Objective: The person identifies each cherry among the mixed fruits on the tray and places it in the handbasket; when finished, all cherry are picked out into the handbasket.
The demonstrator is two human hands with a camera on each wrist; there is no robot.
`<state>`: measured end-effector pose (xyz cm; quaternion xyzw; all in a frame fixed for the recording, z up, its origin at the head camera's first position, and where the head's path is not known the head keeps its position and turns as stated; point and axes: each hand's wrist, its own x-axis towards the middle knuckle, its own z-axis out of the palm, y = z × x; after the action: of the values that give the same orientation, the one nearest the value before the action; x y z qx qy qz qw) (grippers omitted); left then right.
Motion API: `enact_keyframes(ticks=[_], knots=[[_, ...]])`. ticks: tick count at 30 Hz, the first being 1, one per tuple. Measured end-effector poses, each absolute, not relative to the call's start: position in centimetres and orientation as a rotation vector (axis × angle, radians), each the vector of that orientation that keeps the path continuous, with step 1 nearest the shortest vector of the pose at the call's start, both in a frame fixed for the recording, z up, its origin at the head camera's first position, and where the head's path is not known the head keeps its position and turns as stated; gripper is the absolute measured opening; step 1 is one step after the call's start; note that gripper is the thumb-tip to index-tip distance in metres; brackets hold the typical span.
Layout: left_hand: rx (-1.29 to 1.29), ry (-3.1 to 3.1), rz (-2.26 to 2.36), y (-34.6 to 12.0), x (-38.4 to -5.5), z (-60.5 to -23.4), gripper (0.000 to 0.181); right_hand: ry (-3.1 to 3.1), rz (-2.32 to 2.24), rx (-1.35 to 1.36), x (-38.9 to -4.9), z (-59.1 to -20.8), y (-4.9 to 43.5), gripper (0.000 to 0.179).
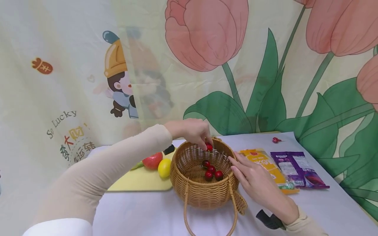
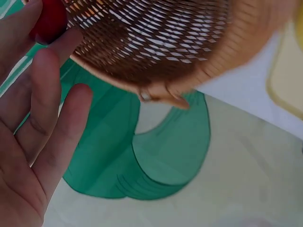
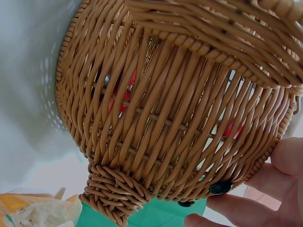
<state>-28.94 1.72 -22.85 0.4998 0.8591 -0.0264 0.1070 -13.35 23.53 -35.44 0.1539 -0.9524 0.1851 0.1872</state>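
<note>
A round wicker basket (image 1: 206, 195) stands in front of me, its handle hanging toward me. My left hand (image 1: 197, 131) pinches a red cherry (image 1: 209, 147) between thumb and fingers at the basket's far rim. The left wrist view shows the cherry (image 2: 51, 21) in the fingertips, the other fingers loosely spread. Several dark red cherries (image 1: 211, 169) lie inside on the basket's floor. With fairly straight fingers, my right hand (image 1: 258, 178) rests on the basket's right rim. Close up in the right wrist view, its fingers (image 3: 241, 208) touch the wicker edge.
Left of the basket, a yellow cutting board (image 1: 138, 185) carries a red fruit (image 1: 153, 161) and a lemon (image 1: 164, 168). A yellow snack bag (image 1: 265, 167) and a purple one (image 1: 299, 168) lie to the right. A red lollipop (image 1: 276, 140) lies farther back. A printed curtain hangs behind.
</note>
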Motion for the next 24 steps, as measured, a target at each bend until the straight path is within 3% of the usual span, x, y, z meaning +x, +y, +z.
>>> enact_keyframes(ticks=[17, 24], knots=[[1.637, 2.512, -0.062, 5.4, -29.4, -30.6, 0.030, -2.656, 0.521, 0.453, -13.1, -35.5, 23.3, 0.042], [1.689, 2.498, -0.003, 5.4, -29.6, -31.2, 0.030, -2.647, 0.509, 0.453, -13.1, -35.7, 23.3, 0.042]])
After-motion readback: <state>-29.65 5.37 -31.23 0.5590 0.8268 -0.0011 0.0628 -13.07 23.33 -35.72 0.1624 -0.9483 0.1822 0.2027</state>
